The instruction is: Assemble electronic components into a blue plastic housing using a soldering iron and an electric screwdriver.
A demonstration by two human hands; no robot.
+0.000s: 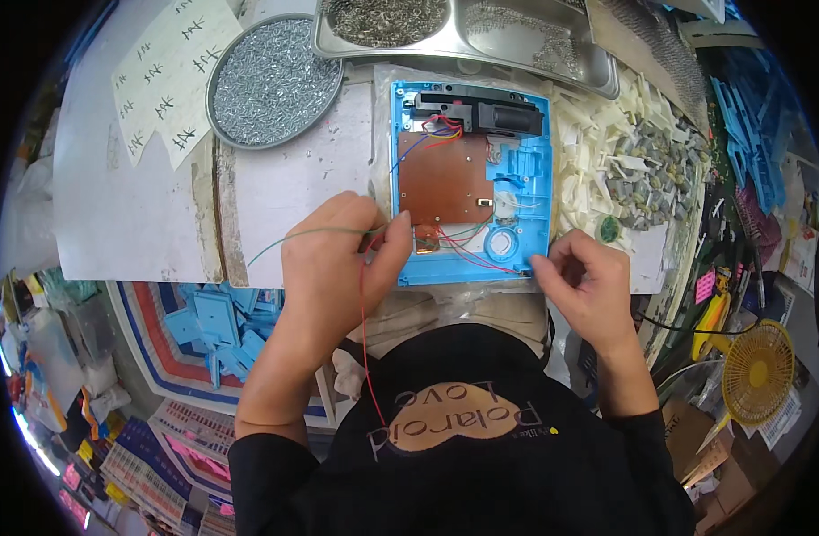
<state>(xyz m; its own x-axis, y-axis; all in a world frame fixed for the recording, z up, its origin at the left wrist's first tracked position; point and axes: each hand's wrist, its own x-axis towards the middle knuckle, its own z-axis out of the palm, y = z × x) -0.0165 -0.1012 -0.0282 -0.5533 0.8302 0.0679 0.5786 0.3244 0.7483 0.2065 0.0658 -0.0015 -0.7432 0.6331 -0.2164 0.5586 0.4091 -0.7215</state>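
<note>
A light-blue plastic housing (541, 196) lies open on the bench in front of me, with a brown circuit board (441, 179) and a black module (508, 118) inside. Thin coloured wires (451, 131) run from the module to the board. My left hand (333, 268) is closed at the housing's lower left edge, pinching wires. From it a green wire (293, 234) trails left and a red wire (365, 330) hangs toward my lap. At the lower right corner is my right hand (592, 290), thumb and forefinger drawn together; whatever they hold is hidden.
A round tray of small metal screws (275, 80) stands at the back left, beside a steel tray (467, 45) of small metal parts. White and grey pieces (642, 161) are heaped on the right. Blue plastic parts (222, 322) fill a container below left. A yellow fan (758, 371) stands lower right.
</note>
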